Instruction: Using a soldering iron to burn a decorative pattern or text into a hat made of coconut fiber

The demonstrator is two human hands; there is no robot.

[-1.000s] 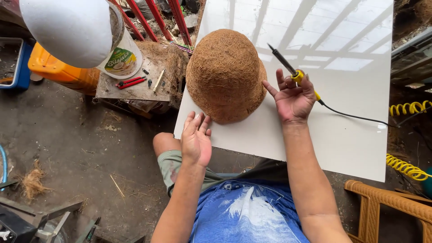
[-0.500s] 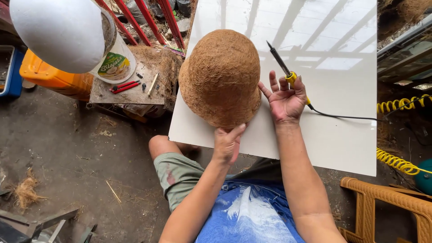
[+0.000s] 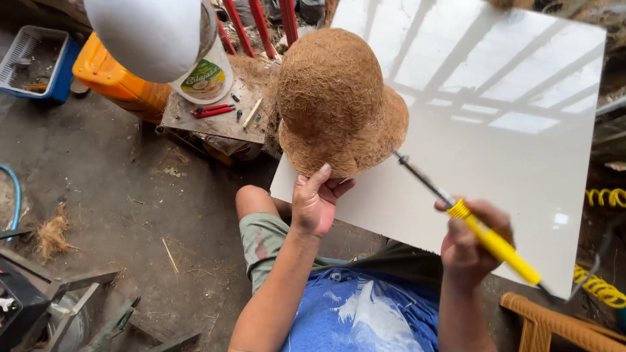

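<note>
A brown hat of coconut fibre (image 3: 336, 98) is lifted off the white glossy board (image 3: 521, 163). My left hand (image 3: 316, 199) grips its near brim from below, thumb on top. My right hand (image 3: 469, 244) holds a soldering iron (image 3: 486, 238) with a yellow handle. Its dark metal tip points up and left, close to the hat's brim. The iron's black cord runs off to the lower right.
A white foam head form (image 3: 147, 32) stands at upper left above a small bench (image 3: 215, 120) with a plastic tub, red cutters and loose fibre. An orange container (image 3: 117, 81) and blue tray (image 3: 36, 58) sit beyond. A wicker chair (image 3: 554, 322) and yellow coiled hose (image 3: 603, 287) are at lower right.
My left hand took the hat's brim and raised it off the board. My right hand closed on the soldering iron and drew it back toward me, tip now aimed at the brim.
</note>
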